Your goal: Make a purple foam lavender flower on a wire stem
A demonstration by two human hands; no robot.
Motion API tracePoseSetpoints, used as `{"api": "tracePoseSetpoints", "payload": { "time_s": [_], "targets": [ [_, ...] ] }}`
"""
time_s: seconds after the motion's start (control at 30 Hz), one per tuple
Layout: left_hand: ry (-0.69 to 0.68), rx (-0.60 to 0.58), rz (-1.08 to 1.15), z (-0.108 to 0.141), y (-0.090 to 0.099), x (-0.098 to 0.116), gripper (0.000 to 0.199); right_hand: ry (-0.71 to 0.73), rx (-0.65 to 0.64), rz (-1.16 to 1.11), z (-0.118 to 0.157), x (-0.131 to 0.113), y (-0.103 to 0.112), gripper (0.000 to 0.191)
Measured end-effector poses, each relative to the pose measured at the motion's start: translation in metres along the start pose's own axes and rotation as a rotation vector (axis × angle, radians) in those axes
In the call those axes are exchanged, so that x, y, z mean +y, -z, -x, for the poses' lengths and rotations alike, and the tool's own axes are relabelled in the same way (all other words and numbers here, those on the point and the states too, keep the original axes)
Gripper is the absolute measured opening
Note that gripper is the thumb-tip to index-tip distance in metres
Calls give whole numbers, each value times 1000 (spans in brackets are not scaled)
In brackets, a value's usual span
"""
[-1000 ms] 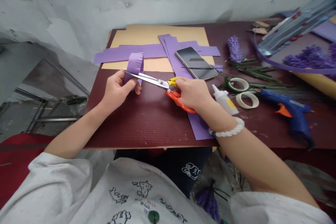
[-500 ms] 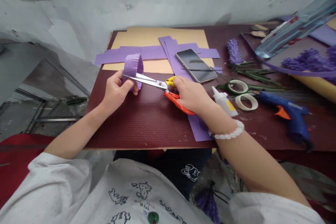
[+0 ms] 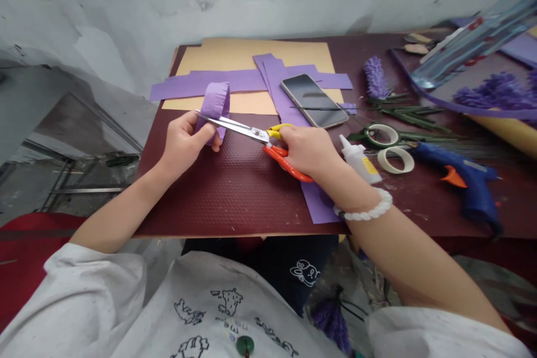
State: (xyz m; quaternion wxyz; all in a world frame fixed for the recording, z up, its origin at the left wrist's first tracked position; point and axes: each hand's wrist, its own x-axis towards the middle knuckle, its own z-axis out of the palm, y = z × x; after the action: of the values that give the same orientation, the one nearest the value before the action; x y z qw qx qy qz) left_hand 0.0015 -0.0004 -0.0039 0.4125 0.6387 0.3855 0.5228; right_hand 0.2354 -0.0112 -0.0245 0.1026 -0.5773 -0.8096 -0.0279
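Note:
My left hand (image 3: 183, 142) pinches a curled purple paper strip (image 3: 215, 102) whose upper edge is cut into a short fringe. My right hand (image 3: 312, 148) is closed round the yellow and orange handles of the scissors (image 3: 257, 132). The silver blades point left, lie across the lower part of the strip and reach my left fingers, slightly parted. Both hands are above the dark red table (image 3: 222, 196). Behind them, flat purple strips (image 3: 235, 81) rest on a tan sheet (image 3: 293, 49).
To the right are a phone (image 3: 312, 99), a white glue bottle (image 3: 359, 161), tape rolls (image 3: 395, 160) and a blue glue gun (image 3: 472, 179). Farther back are purple flower pieces (image 3: 376, 77), green stems (image 3: 411, 116) and a clear bluish plastic object (image 3: 474, 45).
The curled strip's top has shifted slightly right and up. The scissors and both hands have barely moved, and the whole view has shifted a little.

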Motion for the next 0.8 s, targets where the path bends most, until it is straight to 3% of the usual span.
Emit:
{"api": "tracePoseSetpoints", "payload": {
  "time_s": [0.27,0.57,0.8],
  "targets": [
    [-58,9,-7,-1,3,-3,10,96,57,-90,0,1,-4,46],
    [-146,25,57,-1,3,-7,10,92,53,-115,0,3,-1,41],
    [-106,-1,118,-2,3,-4,12,77,97,-105,1,8,2,38]
  ]
}}
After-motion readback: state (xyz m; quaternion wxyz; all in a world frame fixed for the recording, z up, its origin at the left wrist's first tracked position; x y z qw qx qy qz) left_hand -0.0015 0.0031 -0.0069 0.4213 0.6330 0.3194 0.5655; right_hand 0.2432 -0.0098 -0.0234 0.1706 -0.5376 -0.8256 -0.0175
